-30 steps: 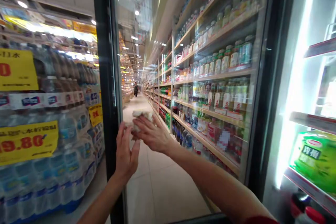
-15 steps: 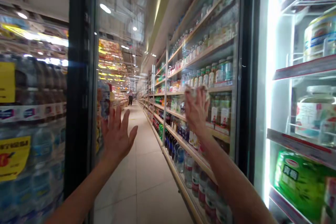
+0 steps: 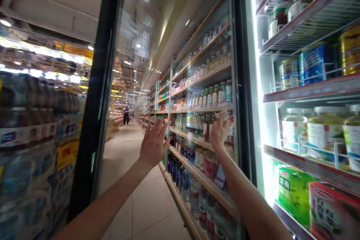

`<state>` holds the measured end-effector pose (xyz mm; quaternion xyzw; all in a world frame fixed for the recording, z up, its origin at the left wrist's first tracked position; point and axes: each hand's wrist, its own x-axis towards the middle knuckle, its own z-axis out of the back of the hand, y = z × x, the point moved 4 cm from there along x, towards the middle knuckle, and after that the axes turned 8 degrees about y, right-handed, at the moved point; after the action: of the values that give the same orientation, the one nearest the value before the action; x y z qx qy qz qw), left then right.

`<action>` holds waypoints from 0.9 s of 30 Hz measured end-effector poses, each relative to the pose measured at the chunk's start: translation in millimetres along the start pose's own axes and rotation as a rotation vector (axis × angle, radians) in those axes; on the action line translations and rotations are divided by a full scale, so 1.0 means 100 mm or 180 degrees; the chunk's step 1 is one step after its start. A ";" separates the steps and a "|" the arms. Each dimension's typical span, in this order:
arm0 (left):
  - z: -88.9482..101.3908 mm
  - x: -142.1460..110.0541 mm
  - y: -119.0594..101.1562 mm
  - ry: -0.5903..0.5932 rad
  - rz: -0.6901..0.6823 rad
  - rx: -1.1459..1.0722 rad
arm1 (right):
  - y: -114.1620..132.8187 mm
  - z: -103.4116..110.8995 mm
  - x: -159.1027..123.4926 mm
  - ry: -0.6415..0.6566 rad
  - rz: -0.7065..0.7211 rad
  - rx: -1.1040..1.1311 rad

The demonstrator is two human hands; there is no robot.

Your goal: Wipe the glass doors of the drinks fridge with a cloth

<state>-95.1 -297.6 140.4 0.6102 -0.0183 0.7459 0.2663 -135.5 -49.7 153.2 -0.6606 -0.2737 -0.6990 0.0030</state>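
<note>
An open glass door (image 3: 137, 50) in a black frame stands in front of me. My left hand (image 3: 154, 143) is raised at the glass with its fingers stretched out, and it holds nothing. Further right, near the frame's right-hand upright, my right hand (image 3: 218, 132) presses a pale crumpled cloth (image 3: 227, 117) to the pane. Part of the cloth is hidden by the fingers, and the hand is slightly blurred. Through the glass, shelves of bottles (image 3: 209, 99) show behind both hands.
To the right, a lit cooler (image 3: 254, 63) holds cans, jars and a green multipack (image 3: 295, 191). Stacked bottle packs (image 3: 25, 131) line the left, with a yellow price sign (image 3: 67, 153). A person (image 3: 126, 115) is far down the tiled aisle (image 3: 149, 198).
The view has turned right, showing more of the cooler. My right hand with the cloth has shifted toward the right upright of the door. My left hand has also moved right across the pane.
</note>
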 end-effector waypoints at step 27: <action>-0.26 1.03 -0.22 0.0100 -0.0639 0.0532 | -0.04 -0.15 -0.52 0.0260 0.0873 0.0198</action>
<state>-121.2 -230.9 221.5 0.6172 0.1093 0.7239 0.2881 -143.7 -70.6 103.5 -0.6625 -0.2020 -0.7095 0.1301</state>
